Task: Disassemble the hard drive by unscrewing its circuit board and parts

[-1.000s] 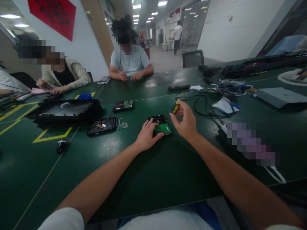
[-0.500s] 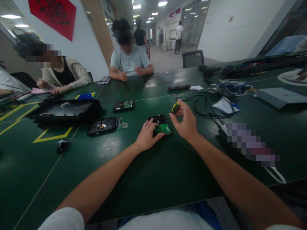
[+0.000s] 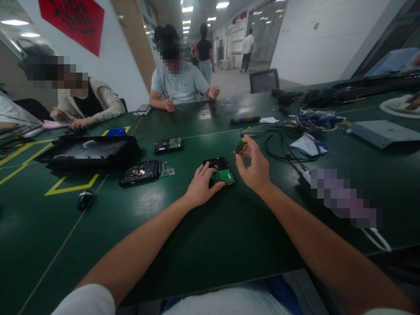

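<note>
A hard drive (image 3: 226,176) with a green circuit board lies on the table in front of me. My left hand (image 3: 203,183) holds it down, fingers across its left side and thumb along the near edge. Just right of the drive, my right hand (image 3: 253,168) pinches the yellow and black handle of a screwdriver (image 3: 241,146). The screwdriver is raised above the table; its shaft is too faint to make out. Further left lie a second hard drive (image 3: 141,172), with a small circuit board (image 3: 168,169) at its end, and a third hard drive (image 3: 168,145).
Black trays (image 3: 88,151) stand at the left, near a computer mouse (image 3: 85,200). To the right are black cables (image 3: 274,142), a white and blue cloth (image 3: 308,144) and a grey metal box (image 3: 385,133). Two people sit across the table, one in a light-blue shirt (image 3: 177,85).
My right hand has shifted slightly right and the screwdriver handle has turned a little. My left hand stays on the drive. The person opposite has moved one hand outward.
</note>
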Available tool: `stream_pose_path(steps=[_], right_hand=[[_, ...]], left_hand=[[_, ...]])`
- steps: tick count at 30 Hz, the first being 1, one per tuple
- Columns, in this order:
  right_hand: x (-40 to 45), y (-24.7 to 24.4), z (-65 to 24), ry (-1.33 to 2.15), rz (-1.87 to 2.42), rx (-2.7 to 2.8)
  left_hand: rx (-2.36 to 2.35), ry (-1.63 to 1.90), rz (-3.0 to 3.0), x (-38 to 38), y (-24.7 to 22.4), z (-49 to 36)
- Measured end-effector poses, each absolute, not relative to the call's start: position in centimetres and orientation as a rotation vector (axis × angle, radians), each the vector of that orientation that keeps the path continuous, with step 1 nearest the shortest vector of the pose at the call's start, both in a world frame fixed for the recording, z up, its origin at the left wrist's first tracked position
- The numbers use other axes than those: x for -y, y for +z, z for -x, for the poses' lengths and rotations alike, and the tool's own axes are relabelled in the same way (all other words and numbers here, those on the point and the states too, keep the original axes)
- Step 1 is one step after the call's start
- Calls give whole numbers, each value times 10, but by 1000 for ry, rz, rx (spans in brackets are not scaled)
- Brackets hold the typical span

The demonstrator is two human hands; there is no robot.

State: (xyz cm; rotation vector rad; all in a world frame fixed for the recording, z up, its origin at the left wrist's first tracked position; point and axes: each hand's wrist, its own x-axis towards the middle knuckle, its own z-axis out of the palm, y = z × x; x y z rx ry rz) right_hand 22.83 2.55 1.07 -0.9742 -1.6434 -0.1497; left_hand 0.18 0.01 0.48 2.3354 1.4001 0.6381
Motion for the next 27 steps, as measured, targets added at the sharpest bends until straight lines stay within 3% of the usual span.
stream_pose_path(steps=[27], right_hand=[[-24,13,-229,-172,1000,1660]], left_hand=[[-1410,600,-2329,0,4,-2]])
